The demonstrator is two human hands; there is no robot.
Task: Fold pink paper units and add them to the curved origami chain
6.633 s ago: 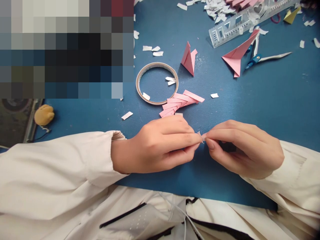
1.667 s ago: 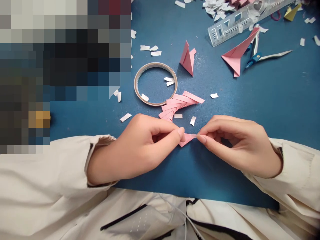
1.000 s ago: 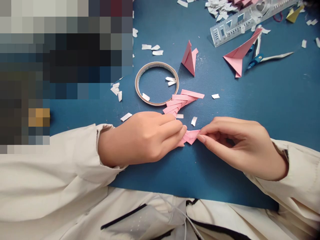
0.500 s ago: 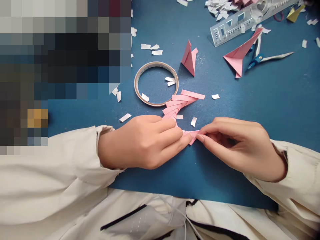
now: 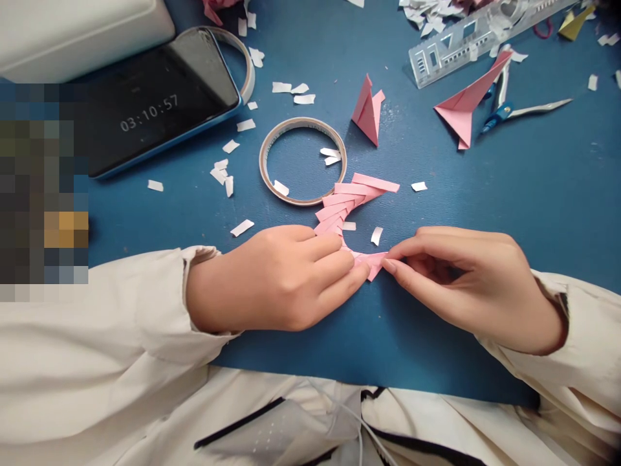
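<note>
A curved chain of overlapping folded pink paper pieces (image 5: 337, 208) lies on the blue table in front of me. My left hand (image 5: 286, 275) presses down over the middle of this origami chain, its fingers together and hiding part of the folds. At the chain's lower right end, my right hand (image 5: 451, 278) pinches the pointed tip between thumb and index finger. The chain's upper end points to the right, untouched. Just behind it rests a roll of tape (image 5: 264, 162), whose rim meets the paper's edge.
Two folded pink paper pieces (image 5: 367, 116) (image 5: 458, 110) stand farther back, near blue-jointed pliers-like scissors (image 5: 504, 112) and a clear ruler (image 5: 436, 59). A phone (image 5: 160, 97), a second tape roll (image 5: 248, 68) and a white box (image 5: 87, 32) occupy the upper left. White paper scraps (image 5: 242, 228) are scattered about.
</note>
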